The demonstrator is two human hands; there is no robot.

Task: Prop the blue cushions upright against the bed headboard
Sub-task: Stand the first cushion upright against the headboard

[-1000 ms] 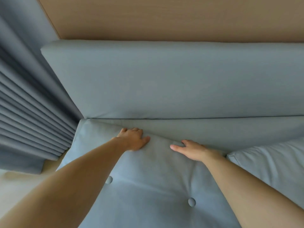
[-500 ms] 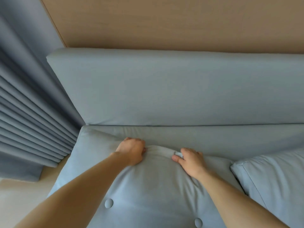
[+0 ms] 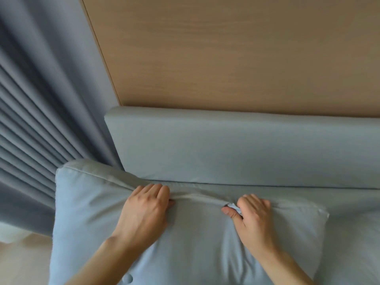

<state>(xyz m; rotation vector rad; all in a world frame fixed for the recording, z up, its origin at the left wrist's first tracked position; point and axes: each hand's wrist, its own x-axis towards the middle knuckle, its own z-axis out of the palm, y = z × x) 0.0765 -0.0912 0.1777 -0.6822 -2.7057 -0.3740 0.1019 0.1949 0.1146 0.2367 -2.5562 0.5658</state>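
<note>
A pale blue buttoned cushion [image 3: 197, 233] fills the lower middle, its top edge raised toward the padded blue headboard [image 3: 236, 151]. My left hand [image 3: 146, 208] grips the cushion's top seam left of centre, fingers curled over the edge. My right hand [image 3: 253, 214] pinches the same seam right of centre, with a small white tag showing between thumb and fingers. One button [image 3: 127, 278] shows at the bottom edge. The cushion's lower part is out of view.
Grey-blue pleated curtains [image 3: 41, 120] hang at the left, close to the cushion's left corner. A wooden wall panel [image 3: 236, 54] rises above the headboard. Blue bedding [image 3: 349, 202] runs along the headboard's base at the right. Pale floor [image 3: 18, 262] shows at the lower left.
Both hands have closed on the cushion's top edge and lifted it up toward the headboard. The second cushion at the right has dropped out of view.
</note>
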